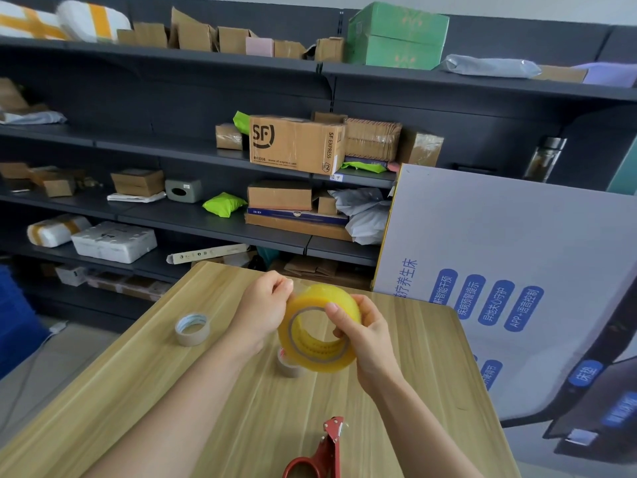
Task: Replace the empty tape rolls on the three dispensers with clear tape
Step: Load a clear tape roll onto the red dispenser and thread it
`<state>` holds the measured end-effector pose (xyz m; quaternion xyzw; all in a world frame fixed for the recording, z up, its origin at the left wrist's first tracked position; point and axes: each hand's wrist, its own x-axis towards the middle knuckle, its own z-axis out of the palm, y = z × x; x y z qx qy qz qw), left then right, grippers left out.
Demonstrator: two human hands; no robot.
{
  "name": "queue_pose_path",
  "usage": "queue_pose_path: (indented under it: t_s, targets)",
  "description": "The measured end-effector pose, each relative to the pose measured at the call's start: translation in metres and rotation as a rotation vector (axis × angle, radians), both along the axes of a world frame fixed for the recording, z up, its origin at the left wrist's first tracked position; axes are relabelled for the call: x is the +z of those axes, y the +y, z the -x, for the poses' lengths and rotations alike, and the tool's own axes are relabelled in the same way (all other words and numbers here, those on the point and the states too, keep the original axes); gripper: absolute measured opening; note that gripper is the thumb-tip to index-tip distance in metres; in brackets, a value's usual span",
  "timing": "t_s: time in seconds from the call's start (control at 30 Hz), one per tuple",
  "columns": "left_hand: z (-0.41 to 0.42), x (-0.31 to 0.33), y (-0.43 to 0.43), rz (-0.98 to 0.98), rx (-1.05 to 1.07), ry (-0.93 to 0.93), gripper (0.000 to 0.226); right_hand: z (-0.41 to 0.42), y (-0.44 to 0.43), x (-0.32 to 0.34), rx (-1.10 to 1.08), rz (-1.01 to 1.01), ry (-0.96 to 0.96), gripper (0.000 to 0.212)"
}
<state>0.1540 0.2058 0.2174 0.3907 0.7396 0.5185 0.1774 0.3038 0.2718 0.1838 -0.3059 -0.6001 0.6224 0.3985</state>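
Note:
I hold a thick roll of clear, yellow-tinted tape (319,343) upright above the wooden table (138,381). My right hand (365,339) grips the roll's right side, thumb over its front face. At the roll's upper left edge, the pinched fingertips of my left hand (262,312) touch the tape. A nearly empty roll (192,328) lies flat on the table to the left. Another small cardboard core (287,365) sits under the held roll, partly hidden. A red tape dispenser (324,450) lies at the table's near edge, cut off by the frame.
Dark shelving (206,222) with cardboard boxes and parcels runs behind the table. A large white printed box (517,270) stands against the table's right side. A blue object (13,319) is on the floor at left.

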Motion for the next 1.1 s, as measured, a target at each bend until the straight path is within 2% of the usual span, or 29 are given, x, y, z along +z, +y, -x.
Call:
queue_pose_path:
  t_s: [0.13, 0.2, 0.27, 0.37, 0.43, 0.6, 0.67, 0.83, 1.0, 1.1]
  targets:
    - [-0.006, 0.001, -0.003, -0.074, 0.067, 0.256, 0.022, 0.002, 0.000, 0.007, 0.060, -0.132, -0.136, 0.049]
    - [-0.009, -0.003, -0.001, -0.098, 0.076, 0.290, 0.022, 0.006, -0.003, 0.011, 0.083, -0.179, -0.182, 0.046]
    - [-0.007, -0.007, 0.002, -0.105, 0.138, 0.144, 0.024, 0.008, -0.004, 0.010, 0.070, -0.238, -0.212, 0.045]
    - [0.000, -0.004, 0.006, -0.184, 0.241, -0.390, 0.031, 0.007, -0.006, 0.000, 0.019, -0.355, -0.256, 0.048]
    - [0.001, -0.001, 0.005, -0.204, 0.235, -0.564, 0.032, 0.006, -0.007, -0.005, 0.039, -0.339, -0.247, 0.048]
    - [0.000, -0.002, 0.002, -0.242, 0.194, -0.584, 0.028, 0.007, -0.007, -0.004, 0.208, -0.049, -0.235, 0.043]
    - [-0.003, -0.003, 0.003, -0.249, 0.175, -0.608, 0.027, 0.006, -0.007, -0.008, 0.302, 0.008, -0.272, 0.041]
    - [-0.004, -0.004, 0.002, -0.272, 0.135, -0.687, 0.022, 0.000, -0.009, -0.018, 0.374, 0.068, -0.217, 0.049]
    - [-0.004, -0.004, 0.001, -0.215, 0.082, -0.525, 0.021, -0.006, -0.011, -0.019, 0.397, 0.088, -0.162, 0.033]
    - [-0.001, -0.002, 0.001, -0.215, 0.130, -0.606, 0.021, -0.009, -0.009, -0.022, 0.433, 0.056, -0.152, 0.019]
